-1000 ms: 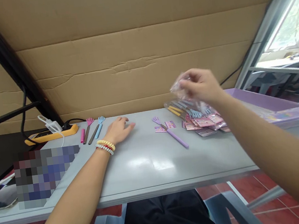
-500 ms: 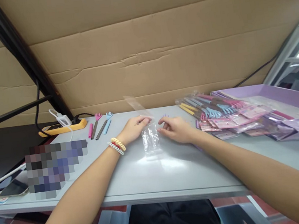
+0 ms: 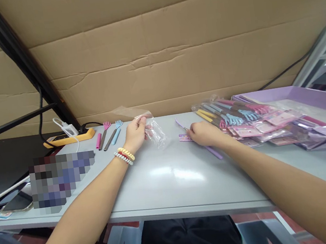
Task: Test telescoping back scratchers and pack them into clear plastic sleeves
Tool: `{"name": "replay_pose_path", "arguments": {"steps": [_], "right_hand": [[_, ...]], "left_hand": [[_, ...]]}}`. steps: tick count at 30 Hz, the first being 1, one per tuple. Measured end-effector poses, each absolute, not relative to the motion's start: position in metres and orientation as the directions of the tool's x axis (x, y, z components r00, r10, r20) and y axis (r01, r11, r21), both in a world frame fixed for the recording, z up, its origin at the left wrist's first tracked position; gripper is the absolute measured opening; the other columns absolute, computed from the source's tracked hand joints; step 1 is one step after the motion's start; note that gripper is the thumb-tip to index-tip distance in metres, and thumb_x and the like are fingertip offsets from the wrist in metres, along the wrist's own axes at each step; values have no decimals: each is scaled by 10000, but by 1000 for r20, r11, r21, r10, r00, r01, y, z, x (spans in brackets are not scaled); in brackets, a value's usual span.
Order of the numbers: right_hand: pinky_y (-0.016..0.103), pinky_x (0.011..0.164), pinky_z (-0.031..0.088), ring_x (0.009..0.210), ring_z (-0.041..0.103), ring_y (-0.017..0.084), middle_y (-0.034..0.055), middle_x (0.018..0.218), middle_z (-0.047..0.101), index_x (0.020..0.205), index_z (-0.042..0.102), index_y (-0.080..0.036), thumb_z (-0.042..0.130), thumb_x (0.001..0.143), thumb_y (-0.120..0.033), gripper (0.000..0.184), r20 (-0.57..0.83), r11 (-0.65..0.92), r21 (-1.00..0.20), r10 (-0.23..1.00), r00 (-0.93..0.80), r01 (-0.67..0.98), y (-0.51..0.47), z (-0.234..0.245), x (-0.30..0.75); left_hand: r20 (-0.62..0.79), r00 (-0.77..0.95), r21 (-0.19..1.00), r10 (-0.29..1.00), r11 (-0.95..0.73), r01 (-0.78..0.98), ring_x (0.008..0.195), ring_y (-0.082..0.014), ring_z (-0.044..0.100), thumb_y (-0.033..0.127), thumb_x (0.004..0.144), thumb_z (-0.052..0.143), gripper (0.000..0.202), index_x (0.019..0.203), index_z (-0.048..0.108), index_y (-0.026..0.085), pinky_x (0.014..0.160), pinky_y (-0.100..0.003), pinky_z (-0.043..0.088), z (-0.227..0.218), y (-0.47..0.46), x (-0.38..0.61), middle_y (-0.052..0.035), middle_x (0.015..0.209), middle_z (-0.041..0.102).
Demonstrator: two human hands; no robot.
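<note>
My left hand [image 3: 136, 134] pinches a clear plastic bag [image 3: 156, 134] near its upper end, and the bag hangs out to the right, crumpled. My right hand [image 3: 203, 133] is closed on a purple back scratcher [image 3: 214, 152]. The scratcher's thin head end and a bit of metal rod stick out past the fingertips, while its purple handle shows below the hand. Beside those fingertips a small purple printed card [image 3: 184, 137] lies on the table, partly hidden by the hand.
Pink and blue back scratchers [image 3: 115, 132] with loose sleeves lie at the back left. A heap of bagged scratchers [image 3: 234, 114] sits at the right, by a purple box [image 3: 279, 92]. A yellow power strip [image 3: 69, 138] and a phone [image 3: 18, 199] are at the left.
My left hand has moved left with the bag, which now tilts and crumples. The right hand has gone right, away from the bag, and closed on the purple back scratcher.
</note>
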State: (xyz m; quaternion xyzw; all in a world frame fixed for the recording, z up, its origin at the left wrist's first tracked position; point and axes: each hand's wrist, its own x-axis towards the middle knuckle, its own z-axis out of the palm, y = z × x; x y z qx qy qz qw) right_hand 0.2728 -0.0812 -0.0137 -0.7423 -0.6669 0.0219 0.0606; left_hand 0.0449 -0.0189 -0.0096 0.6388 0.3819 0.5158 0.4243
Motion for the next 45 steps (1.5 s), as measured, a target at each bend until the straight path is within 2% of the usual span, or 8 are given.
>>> {"name": "replay_pose_path", "arguments": {"steps": [3,5,7,15,25,32,38,45], "right_hand": [[217,620,350,695,535,147,71,765,579,809,513,-129,329,943,-253,259,173,80,-412,985,-8,908,-82,-13,270],[203,590,345,615,489,117,29,696,546,823,482,-137,291,952,-303,284,223,241,-598,966,-130,764,-86,-11,268],[199,558,326,577,441,104,12,665,508,796,465,-140,286,942,-387,338,247,326,-669,945,-214,669,-90,-10,265],[211,542,275,562,384,96,2,621,455,651,447,-137,332,898,-409,385,173,282,-547,959,-223,788,-95,-7,261],[204,504,249,533,390,89,0,621,472,721,523,-139,396,889,-583,492,198,276,-569,960,-197,775,-93,-11,267],[205,489,248,512,342,82,-6,562,404,636,434,-142,383,851,-662,565,282,284,-599,950,-135,749,-95,-7,263],[195,480,268,515,371,83,-2,565,434,638,458,-138,386,825,-656,556,321,309,-646,940,-119,698,-94,-8,261],[190,482,297,509,424,87,3,584,503,763,531,-129,462,814,-597,476,304,313,-693,944,-130,649,-93,-10,260]], "left_hand": [[358,79,934,930,-358,-13,432,-156,588,436,858,456,371,1071,559,150,353,-212,398,-4,-20,43,-65,660,645],[349,47,936,936,-346,-63,446,-166,600,445,863,439,365,1083,532,168,361,-220,420,-3,-18,42,-58,659,647],[341,20,934,940,-336,-121,480,-173,617,458,858,445,353,1075,521,189,376,-225,441,-4,-15,41,-48,669,646],[301,-45,922,953,-303,-242,484,-172,622,441,886,366,286,1052,452,224,384,-236,466,0,-10,37,-11,635,611],[218,-34,922,975,-217,-321,481,-151,626,412,904,332,207,995,348,227,424,-203,469,8,-14,34,10,633,610],[194,23,917,981,-173,-359,471,-163,618,396,903,348,171,932,327,229,413,-225,470,9,-15,33,-8,646,634],[229,151,917,962,-161,-366,499,-150,619,422,836,508,256,879,363,215,435,-236,494,6,-19,37,-20,682,648],[284,308,910,908,-155,-384,559,-147,612,324,688,707,325,907,516,178,492,-256,520,-2,-25,44,-2,659,614]]}}
